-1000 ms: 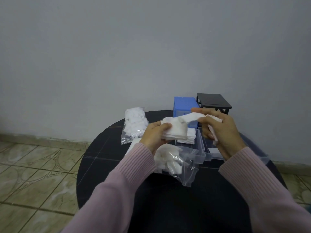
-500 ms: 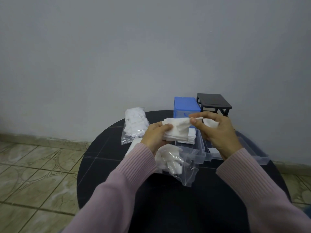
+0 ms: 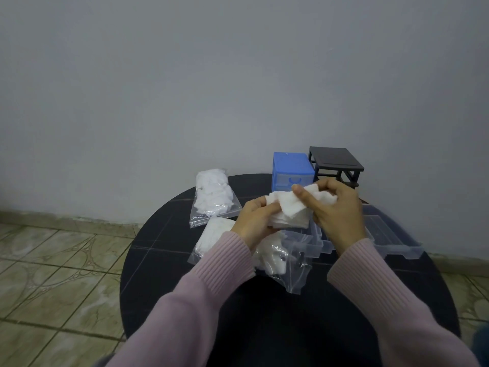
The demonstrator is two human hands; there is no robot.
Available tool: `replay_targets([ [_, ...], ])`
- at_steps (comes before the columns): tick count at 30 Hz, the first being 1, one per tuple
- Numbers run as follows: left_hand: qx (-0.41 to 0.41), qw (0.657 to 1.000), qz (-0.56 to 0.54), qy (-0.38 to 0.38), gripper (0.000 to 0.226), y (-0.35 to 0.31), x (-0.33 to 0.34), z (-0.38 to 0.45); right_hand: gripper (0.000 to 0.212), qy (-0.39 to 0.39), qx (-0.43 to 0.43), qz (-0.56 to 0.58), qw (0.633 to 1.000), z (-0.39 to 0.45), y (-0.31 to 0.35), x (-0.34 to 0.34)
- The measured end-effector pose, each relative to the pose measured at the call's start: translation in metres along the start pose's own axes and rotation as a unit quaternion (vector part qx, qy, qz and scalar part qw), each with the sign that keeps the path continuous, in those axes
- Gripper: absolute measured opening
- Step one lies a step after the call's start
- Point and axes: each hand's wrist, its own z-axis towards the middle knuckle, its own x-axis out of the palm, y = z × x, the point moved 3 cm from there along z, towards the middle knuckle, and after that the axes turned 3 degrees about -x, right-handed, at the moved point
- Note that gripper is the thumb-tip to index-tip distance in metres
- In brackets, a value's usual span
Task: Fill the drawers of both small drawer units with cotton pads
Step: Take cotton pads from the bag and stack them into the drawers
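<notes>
Partly hidden behind both hands, the clear drawers lie pulled out on the round black table, and how many there are or what they hold cannot be made out; the near one is covered by the stack and the wrists. Behind them stand the blue drawer unit and, just beside it, the black drawer unit, whose frame looks open with its lower part cut off by the right hand.

The cotton pads are white, square and thin, bunched in an uneven stack above the near drawer. The left hand grips the stack from its near side, fingers curled round its edge. The right hand pinches the top pad, thumb on its upper face, bending it up off the stack.

On the left of the drawers lie a full bag of pads, a second bag and an opened bag under the left wrist.

Half a second ago the right hand held the top pad nearer the blue unit; now it sits lower and closer to the left hand, with the pad more crumpled
</notes>
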Motion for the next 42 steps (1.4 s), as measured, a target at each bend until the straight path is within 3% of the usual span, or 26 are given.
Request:
replay_targets([
  [8,-0.008,0.995,-0.088,0.047,0.036,0.000,0.007,-0.002,0.037,-0.084,0.068,0.047,0.993,-0.003,-0.010,0.002],
  [15,-0.013,0.990,-0.137,0.042,0.036,-0.001,0.007,-0.005,0.034,-0.096,0.015,-0.034,0.995,-0.006,-0.005,0.004],
  [19,-0.002,0.996,-0.074,0.059,0.037,0.000,0.009,-0.003,0.029,-0.074,-0.014,-0.054,0.996,-0.009,-0.002,0.007],
  [25,0.010,0.997,-0.067,0.035,0.035,0.005,0.001,0.005,0.022,-0.014,-0.007,-0.008,1.000,-0.006,0.001,0.007],
  [29,0.021,0.999,-0.022,-0.030,0.030,0.004,-0.009,0.012,0.023,0.051,0.104,0.115,0.987,-0.003,-0.002,0.010],
  [32,0.028,0.995,0.023,-0.093,0.029,0.004,-0.021,0.016,0.041,0.069,0.156,0.199,0.965,0.000,-0.003,0.008],
  [37,0.075,0.977,0.137,-0.142,0.030,0.001,-0.023,0.012,0.029,0.103,0.150,0.243,0.953,-0.001,0.002,0.007],
  [42,0.083,0.979,0.136,-0.127,0.029,0.002,-0.019,0.010,0.010,0.126,0.080,0.255,0.955,-0.003,0.008,0.008],
])
